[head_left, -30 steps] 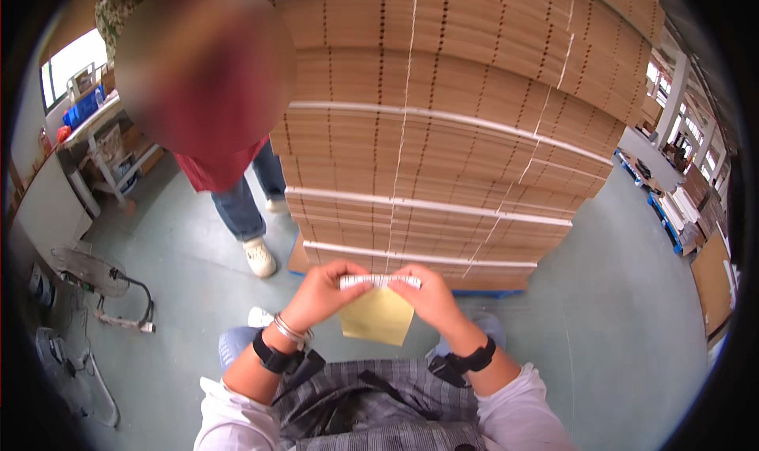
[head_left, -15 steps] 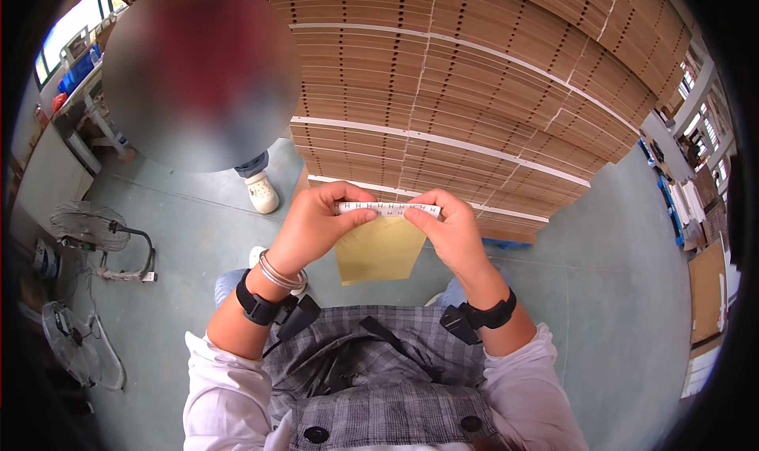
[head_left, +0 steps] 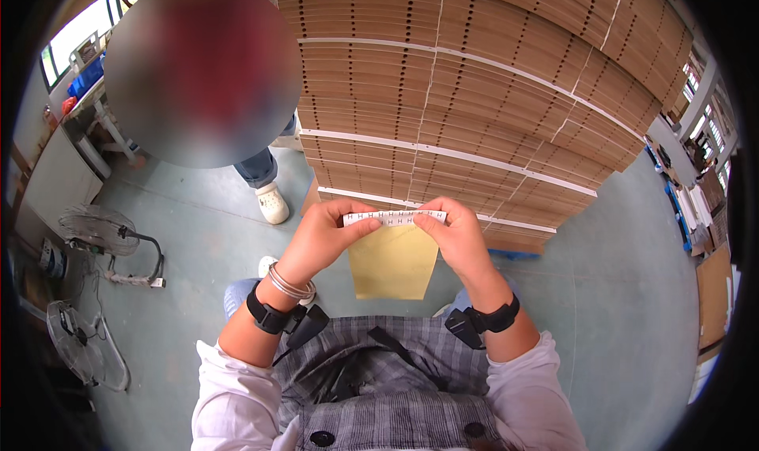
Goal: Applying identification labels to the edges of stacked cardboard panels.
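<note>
Both my hands hold up a yellow sheet (head_left: 393, 265) by its upper edge. Along that edge runs a white strip (head_left: 395, 218) with rows of small black printed marks, like a label sheet's front folded over. My left hand (head_left: 322, 233) pinches the strip's left end between thumb and fingers. At the other end my right hand (head_left: 457, 237) pinches it the same way. The yellow part hangs down flat below the fingers, over the floor. Fingers behind the sheet are hidden.
A tall stack of brown cardboard (head_left: 490, 79) with white bands stands just ahead. A person in jeans and white clogs (head_left: 272, 203) stands ahead to the left. Two floor fans (head_left: 99, 230) are at the left, and boards (head_left: 714, 297) lean at the far right.
The view has shifted slightly, so the stack and floor appear lower and further right. The yellow sheet shows a bit larger and more face-on. Both hands keep their pinch.
</note>
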A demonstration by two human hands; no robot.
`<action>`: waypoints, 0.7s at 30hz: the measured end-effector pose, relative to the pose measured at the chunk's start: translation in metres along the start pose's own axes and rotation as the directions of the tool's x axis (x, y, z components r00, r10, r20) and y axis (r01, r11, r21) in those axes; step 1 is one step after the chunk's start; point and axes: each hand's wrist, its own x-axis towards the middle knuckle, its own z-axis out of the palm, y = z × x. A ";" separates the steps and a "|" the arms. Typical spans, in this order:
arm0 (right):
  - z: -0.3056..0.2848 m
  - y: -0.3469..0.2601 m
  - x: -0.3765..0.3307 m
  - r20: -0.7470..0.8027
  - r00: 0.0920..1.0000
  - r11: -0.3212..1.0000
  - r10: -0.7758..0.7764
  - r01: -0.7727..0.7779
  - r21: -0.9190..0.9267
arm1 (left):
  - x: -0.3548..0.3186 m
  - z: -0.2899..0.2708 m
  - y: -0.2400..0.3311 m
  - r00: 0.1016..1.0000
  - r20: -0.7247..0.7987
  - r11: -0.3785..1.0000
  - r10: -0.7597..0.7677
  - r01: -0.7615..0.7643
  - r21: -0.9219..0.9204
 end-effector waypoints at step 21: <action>-0.001 0.013 0.000 0.035 0.998 0.964 0.060 -0.067 0.256 | -0.010 0.017 -0.012 0.969 -0.214 0.980 -0.120 0.081 -0.182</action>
